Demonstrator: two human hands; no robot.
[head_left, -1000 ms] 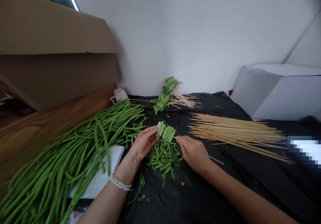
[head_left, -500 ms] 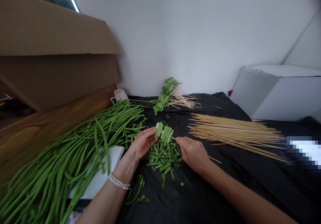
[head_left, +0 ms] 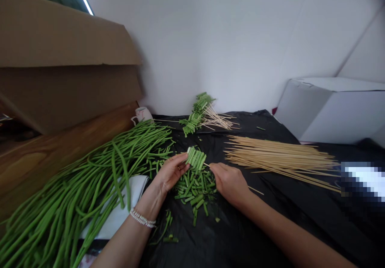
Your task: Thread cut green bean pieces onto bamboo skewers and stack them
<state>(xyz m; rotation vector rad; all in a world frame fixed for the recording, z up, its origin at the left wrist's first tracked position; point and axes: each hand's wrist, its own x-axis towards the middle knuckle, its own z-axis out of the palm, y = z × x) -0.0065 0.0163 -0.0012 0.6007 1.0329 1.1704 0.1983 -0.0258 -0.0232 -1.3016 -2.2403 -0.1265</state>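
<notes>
My left hand (head_left: 170, 172) pinches a row of short green bean pieces (head_left: 195, 158) threaded side by side on a bamboo skewer (head_left: 254, 190). My right hand (head_left: 230, 182) is closed around that skewer just right of the pieces, and the stick's tail pokes out behind it. Below both hands lies a pile of cut bean pieces (head_left: 194, 188) on black plastic sheeting (head_left: 240, 228).
A big heap of long green beans (head_left: 84, 188) fills the left. Loose bamboo skewers (head_left: 279, 158) lie at right. Finished bean skewers (head_left: 201, 113) rest by the wall. A cardboard box (head_left: 66, 67) and a white box (head_left: 333, 109) flank the area.
The bean pieces have been pushed closer together along the skewer toward my left hand. Both hands stay in nearly the same place.
</notes>
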